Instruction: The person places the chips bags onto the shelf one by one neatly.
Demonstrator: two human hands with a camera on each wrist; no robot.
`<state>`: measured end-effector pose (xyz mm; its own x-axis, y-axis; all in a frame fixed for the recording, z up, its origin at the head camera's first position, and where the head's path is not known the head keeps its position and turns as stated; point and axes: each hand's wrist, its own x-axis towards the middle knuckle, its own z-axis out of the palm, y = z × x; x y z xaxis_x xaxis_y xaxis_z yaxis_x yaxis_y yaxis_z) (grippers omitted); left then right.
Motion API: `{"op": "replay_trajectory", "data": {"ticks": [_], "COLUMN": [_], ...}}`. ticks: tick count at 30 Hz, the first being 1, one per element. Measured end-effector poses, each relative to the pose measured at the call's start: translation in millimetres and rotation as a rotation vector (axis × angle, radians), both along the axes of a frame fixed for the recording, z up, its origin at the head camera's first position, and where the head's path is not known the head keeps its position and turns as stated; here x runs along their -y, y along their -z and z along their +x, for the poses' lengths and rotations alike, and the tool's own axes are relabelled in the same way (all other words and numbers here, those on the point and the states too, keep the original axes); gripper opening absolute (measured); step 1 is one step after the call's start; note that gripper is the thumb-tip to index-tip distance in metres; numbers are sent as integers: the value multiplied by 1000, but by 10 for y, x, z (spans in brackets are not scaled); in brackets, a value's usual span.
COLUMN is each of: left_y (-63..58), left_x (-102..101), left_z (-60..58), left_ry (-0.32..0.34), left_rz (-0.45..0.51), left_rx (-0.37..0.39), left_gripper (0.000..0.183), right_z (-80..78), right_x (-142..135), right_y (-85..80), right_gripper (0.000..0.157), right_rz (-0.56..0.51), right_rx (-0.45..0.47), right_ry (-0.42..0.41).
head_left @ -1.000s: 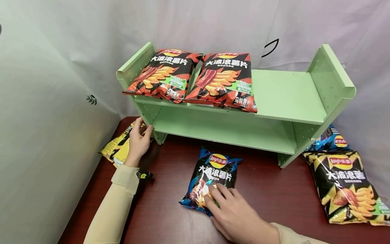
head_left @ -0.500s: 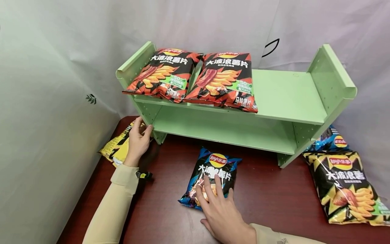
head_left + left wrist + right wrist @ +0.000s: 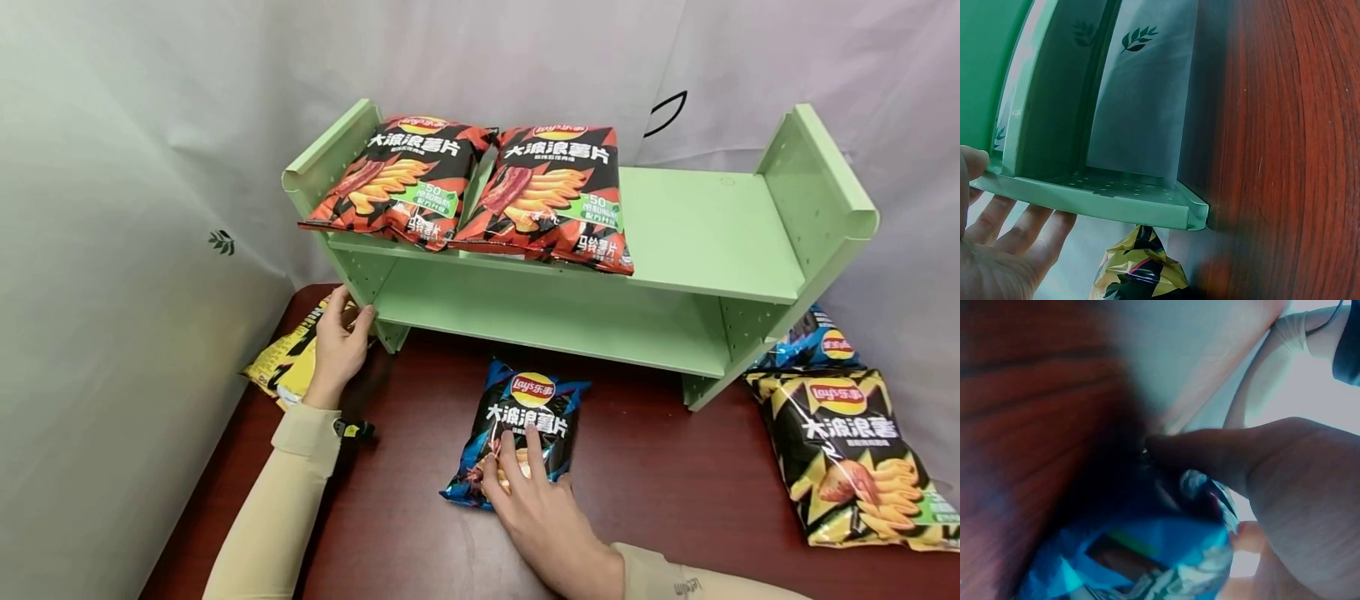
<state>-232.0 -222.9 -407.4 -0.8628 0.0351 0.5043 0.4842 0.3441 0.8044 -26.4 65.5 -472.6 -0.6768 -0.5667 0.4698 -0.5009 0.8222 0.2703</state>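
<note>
In the head view my left hand (image 3: 342,346) grips the left side panel of a green two-tier shelf (image 3: 555,321). The left wrist view shows thumb and fingers on opposite sides of the panel's edge (image 3: 1085,199). My right hand (image 3: 543,517) lies over the lower part of a blue-and-black bag of potato chips (image 3: 525,417) on the table, fingers spread across its front. Its thumb (image 3: 1204,450) is hidden in the head view; the dim right wrist view shows it at the bag's edge, with fingers beyond the bag. Two red-and-black chip bags (image 3: 543,192) lean side by side on the top tier.
A yellow chip bag (image 3: 296,358) lies left of the shelf, partly behind my left hand. To the right, a yellow-and-black chip bag (image 3: 855,458) lies before a blue one (image 3: 813,342). Dark red table (image 3: 420,542); pale cloth walls (image 3: 525,58) behind and left.
My right hand has moved left over the blue bag, and its thumb has gone out of sight at the bag's lower edge. The bag has shifted very slightly; my left hand stays on the shelf.
</note>
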Motion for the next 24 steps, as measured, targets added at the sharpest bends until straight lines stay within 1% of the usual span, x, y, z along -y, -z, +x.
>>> {"op": "replay_trajectory", "data": {"ticks": [4, 8, 13, 18, 20, 24], "left_y": [-2, 3, -1, -3, 12, 127], "left_x": [-6, -4, -18, -21, -13, 39], "left_z": [-6, -15, -11, -3, -14, -101], "left_ry": [1, -2, -11, -5, -4, -20], "left_rz": [2, -3, -9, -8, -10, -9], "left_rx": [0, 7, 10, 5, 6, 5], "left_gripper": [45, 45, 45, 45, 45, 46], "right_z": [-39, -69, -93, -92, -85, -69], "right_x": [-37, -86, -155, -250, -293, -369], "right_y": [0, -31, -99, -165, -182, -204], "right_gripper": [52, 54, 55, 53, 52, 49], "right_rz": [-37, -41, -68, -88, -88, -96], "right_rx": [-63, -87, -103, -84, -74, -89], "right_ry": [-53, -99, -147, -184, -195, -236]}}
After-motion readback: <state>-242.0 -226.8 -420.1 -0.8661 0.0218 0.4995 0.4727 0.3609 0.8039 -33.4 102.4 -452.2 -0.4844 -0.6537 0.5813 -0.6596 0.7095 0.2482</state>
